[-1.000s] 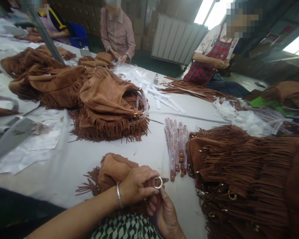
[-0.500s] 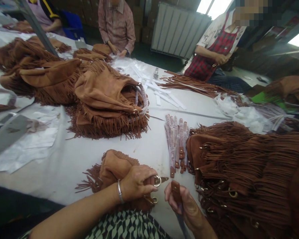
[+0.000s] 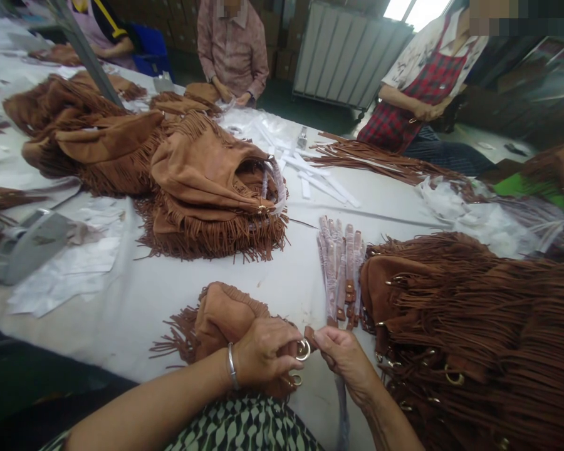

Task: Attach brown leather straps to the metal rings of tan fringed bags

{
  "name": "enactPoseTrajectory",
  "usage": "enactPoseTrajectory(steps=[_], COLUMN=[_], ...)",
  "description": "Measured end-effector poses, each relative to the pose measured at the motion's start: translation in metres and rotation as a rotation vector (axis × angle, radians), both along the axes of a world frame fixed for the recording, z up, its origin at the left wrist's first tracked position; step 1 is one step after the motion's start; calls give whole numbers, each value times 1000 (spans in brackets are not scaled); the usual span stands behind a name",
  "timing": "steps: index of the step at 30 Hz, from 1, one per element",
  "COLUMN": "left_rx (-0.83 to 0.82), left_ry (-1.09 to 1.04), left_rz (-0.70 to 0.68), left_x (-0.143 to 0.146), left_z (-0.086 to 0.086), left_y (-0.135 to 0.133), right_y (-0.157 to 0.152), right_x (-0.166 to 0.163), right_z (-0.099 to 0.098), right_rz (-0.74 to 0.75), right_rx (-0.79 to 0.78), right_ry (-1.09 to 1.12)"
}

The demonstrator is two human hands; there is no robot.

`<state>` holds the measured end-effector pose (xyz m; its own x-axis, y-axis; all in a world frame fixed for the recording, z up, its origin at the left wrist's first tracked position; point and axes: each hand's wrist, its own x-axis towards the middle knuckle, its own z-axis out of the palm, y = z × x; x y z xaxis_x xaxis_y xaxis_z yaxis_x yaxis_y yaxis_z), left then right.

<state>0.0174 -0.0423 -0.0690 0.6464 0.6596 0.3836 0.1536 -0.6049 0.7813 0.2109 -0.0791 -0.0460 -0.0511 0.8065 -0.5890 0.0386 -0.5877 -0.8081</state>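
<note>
A small brown suede bag (image 3: 225, 319) with fringe lies on the table in front of me. My left hand (image 3: 267, 354), with a bracelet on the wrist, pinches the bag's edge at a metal ring (image 3: 303, 350). A second metal ring (image 3: 296, 379) shows below that hand. My right hand (image 3: 350, 360) grips a brown leather strap by its tab end (image 3: 311, 338), which is at the ring; I cannot tell whether it passes through. The strap's plastic-wrapped length (image 3: 342, 407) hangs below my right hand.
Several wrapped straps (image 3: 341, 269) lie beyond my right hand. Fringed bags are piled to the right (image 3: 474, 313) and at the back left (image 3: 211, 181). A grey metal tool (image 3: 32, 244) sits on white sheets (image 3: 75, 275) at the left. Co-workers (image 3: 235, 56) are across the table.
My right hand has moved up and left, bringing the strap's tab end to the metal ring. My left hand still pinches the bag. The camera view has shifted slightly.
</note>
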Motion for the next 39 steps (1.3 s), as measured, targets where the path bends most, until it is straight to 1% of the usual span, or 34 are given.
enactPoseTrajectory(steps=[7, 13, 16, 19, 21, 24, 26, 28, 31, 33, 36, 37, 39], left_rx=[-11, -152, -232, -275, -285, -281, -243, -182, -109, -82, -61, -59, -57], left_ry=[-50, -76, -84, -80, -68, -70, -66, -54, -68, -83, -66, -61, -52], left_rz=[24, -12, -40, -32, -16, -53, -85, -91, -95, -86, -30, -27, -64], left_x=[-1, -3, -5, -6, -5, -3, -2, -1, 0, 1, 0, -2, -4], left_z=[0, 0, 2, 3, 2, -1, -3, -3, -1, -1, -4, -5, -7], left_y=[-2, -2, -1, -1, -2, -4, -4, -5, -5, -5, -3, -2, 1], right_y=[7, 3, 0, -1, 0, 2, 1, -2, -10, -16, -25, -28, -33], right_x=[0, -2, -2, 2, 7, 14, 15, 14, 9, 4, -4, -6, -9], right_z=[-3, -11, -16, -18, -14, 1, 14, 26, 36, 37, 31, 28, 22], right_rz=[56, 35, 66, 104, 150, 279, 356, 402, 438, 431, 341, 305, 253], right_rx=[-53, -39, -59, -59, -34, 19, 39, 56, 78, 94, 134, 129, 64], right_ry=[92, 185, 262, 273, 232, 104, -12, -129, -225, -231, -223, -204, -141])
